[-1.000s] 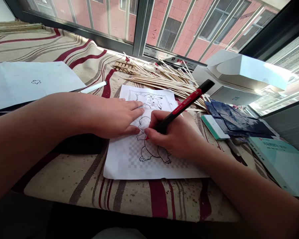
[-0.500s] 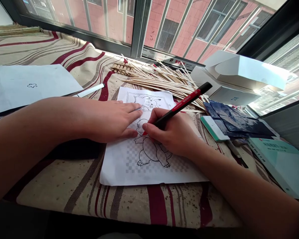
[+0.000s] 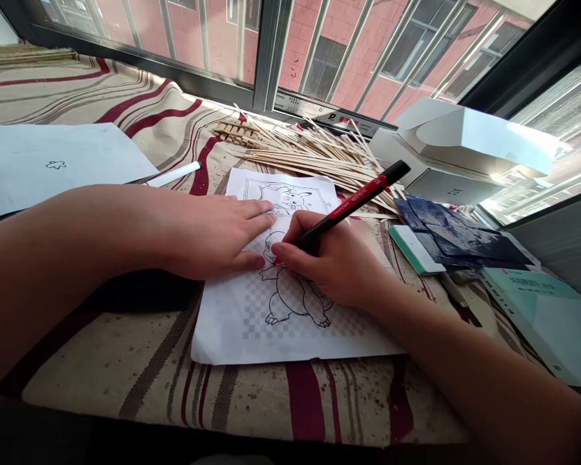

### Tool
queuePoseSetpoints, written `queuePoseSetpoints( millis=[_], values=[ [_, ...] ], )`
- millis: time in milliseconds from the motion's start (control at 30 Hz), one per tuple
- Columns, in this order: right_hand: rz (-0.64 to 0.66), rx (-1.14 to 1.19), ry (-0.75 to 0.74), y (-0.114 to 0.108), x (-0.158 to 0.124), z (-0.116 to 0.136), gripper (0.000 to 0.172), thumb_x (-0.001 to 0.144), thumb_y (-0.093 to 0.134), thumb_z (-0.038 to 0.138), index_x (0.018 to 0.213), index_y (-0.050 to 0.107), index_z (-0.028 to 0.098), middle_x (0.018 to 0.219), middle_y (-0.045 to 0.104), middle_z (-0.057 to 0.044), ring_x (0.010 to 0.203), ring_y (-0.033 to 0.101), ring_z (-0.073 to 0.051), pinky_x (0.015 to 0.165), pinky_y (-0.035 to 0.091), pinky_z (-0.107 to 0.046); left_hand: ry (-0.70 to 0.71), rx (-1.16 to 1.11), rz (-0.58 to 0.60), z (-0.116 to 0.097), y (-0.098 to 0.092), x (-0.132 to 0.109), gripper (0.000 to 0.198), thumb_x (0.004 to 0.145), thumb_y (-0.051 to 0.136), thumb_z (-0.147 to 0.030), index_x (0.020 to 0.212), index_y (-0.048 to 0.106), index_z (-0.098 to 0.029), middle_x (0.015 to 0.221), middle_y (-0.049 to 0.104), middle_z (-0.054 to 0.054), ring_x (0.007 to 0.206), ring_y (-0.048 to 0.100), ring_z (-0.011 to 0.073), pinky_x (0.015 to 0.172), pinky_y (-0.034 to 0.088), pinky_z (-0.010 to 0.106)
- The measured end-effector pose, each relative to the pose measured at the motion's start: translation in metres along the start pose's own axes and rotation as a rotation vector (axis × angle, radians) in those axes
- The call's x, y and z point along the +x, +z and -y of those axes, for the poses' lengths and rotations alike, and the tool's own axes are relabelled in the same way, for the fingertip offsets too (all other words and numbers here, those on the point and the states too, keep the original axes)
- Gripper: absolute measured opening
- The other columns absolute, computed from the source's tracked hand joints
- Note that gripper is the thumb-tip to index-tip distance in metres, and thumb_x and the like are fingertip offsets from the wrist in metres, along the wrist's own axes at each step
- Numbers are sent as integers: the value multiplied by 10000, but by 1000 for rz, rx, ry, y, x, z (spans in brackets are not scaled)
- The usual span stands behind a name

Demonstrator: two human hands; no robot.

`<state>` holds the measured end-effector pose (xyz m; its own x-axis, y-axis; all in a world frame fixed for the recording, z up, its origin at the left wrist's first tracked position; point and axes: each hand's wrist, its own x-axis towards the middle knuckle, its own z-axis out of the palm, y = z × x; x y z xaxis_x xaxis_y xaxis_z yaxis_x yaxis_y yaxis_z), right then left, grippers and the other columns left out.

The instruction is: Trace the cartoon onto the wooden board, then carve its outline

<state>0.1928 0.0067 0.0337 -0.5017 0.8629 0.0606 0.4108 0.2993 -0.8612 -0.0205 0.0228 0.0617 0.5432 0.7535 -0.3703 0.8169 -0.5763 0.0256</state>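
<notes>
Red-and-black marker clamped in the right hand, grip closed firmly around the barrel, red tip down against a printed cartoon outline sheet near the figure's head. Left hand flat on that same sheet, fingers spread apart and holding nothing, fingertips just beside the right hand. Sheet lying near the front of a counter, on a cream cloth with red and brown stripes, below a barred window. Just beyond the sheet, a heap of thin wooden skewers. Further right, a white cardboard box, crumpled dark blue papers, a pale green strip and a teal book. Further left, a white paper sheet with a small printed outline, and a white pen touching its edge.
</notes>
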Motion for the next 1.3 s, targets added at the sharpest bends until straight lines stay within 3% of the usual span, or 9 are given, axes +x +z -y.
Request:
queuePoseSetpoints(
  millis=[400, 667, 967, 1200, 1300],
  values=[
    [25, 5, -5, 2, 2, 9, 289, 917, 763, 231, 737, 538, 220, 563, 564, 89, 539, 483, -90, 575, 384, -268, 14, 41, 13, 0, -1, -1, 838, 1020, 341, -609, 1739, 305, -181, 1856, 207, 87, 1710, 231, 283, 1369, 237, 476],
    [53, 85, 30, 3, 4, 5, 351, 890, 845, 379, 768, 554, 225, 600, 613, 65, 558, 516, -112, 567, 394, -285, 71, -16, -67, 5, 1, -3, 733, 1032, 392, -552, 1678, 423, -207, 1814, 340, 108, 1636, 380, 311, 1326, 328, 495],
    [26, 43, -34, 4, 7, 4, 344, 889, 850, 337, 779, 545, 225, 644, 643, 61, 612, 554, -118, 612, 424, -283, 86, -5, -66, 6, 2, -3, 699, 1038, 320, -519, 1619, 504, -179, 1769, 427, 136, 1532, 493, 327, 1268, 403, 485],
    [-1, 24, -21, 6, 9, 4, 348, 887, 851, 358, 770, 552, 224, 646, 658, 46, 625, 562, -133, 621, 415, -290, 45, -42, -46, 11, 3, 2, 762, 978, 340, -620, 1666, 441, -309, 1767, 443, 77, 1566, 486, 303, 1270, 417, 451],
    [-18, 27, -25, 7, 9, 3, 359, 878, 860, 367, 763, 552, 225, 644, 657, 43, 630, 572, -137, 626, 424, -293, 85, 2, -48, 10, 4, 2, 818, 967, 298, -652, 1664, 451, -251, 1771, 431, 104, 1595, 448, 307, 1297, 388, 456]
  ],
)
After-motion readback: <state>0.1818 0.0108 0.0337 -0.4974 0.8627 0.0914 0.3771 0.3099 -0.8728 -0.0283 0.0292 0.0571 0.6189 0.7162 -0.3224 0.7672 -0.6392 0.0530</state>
